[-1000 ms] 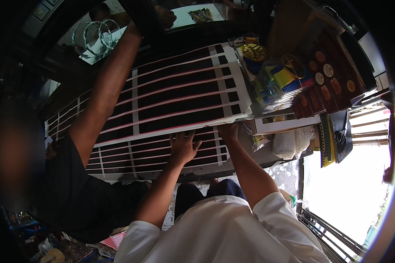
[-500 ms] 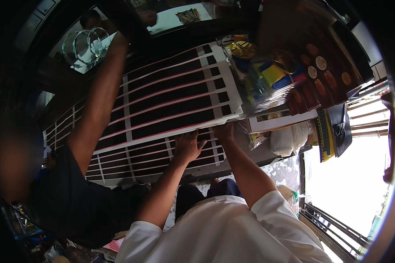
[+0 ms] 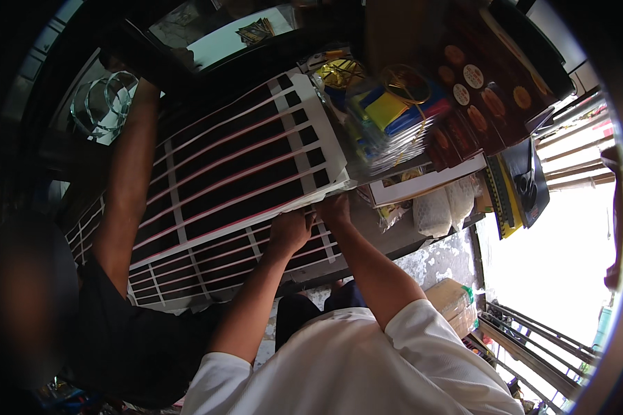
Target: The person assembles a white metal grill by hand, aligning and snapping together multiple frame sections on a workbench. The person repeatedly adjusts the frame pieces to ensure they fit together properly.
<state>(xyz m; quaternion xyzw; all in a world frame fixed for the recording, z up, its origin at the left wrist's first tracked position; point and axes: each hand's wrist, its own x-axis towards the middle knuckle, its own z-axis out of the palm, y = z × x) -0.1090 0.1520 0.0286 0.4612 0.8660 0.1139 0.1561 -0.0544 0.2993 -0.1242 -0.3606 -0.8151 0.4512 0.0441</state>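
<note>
A stack of large printed sheets, black panels split by white and pink lines, lies on the table. Its near edge overhangs a similar lower sheet. At that edge, my left hand is closed with curled fingers on the upper sheets. Just to its right, my right hand grips the same edge near the right corner. The fingertips of both hands are partly hidden by the paper.
A co-worker's arm reaches across the sheets' left end. Beyond the right end lie plastic-wrapped packs, dark brown printed sheets and a gold ribbon roll. A bubble-wrapped bundle sits at the right edge. A carton stands below.
My left hand has gone from spread fingers on the lower sheet to closed at the upper sheets' edge. The view has shifted, moving the table leftward in the picture.
</note>
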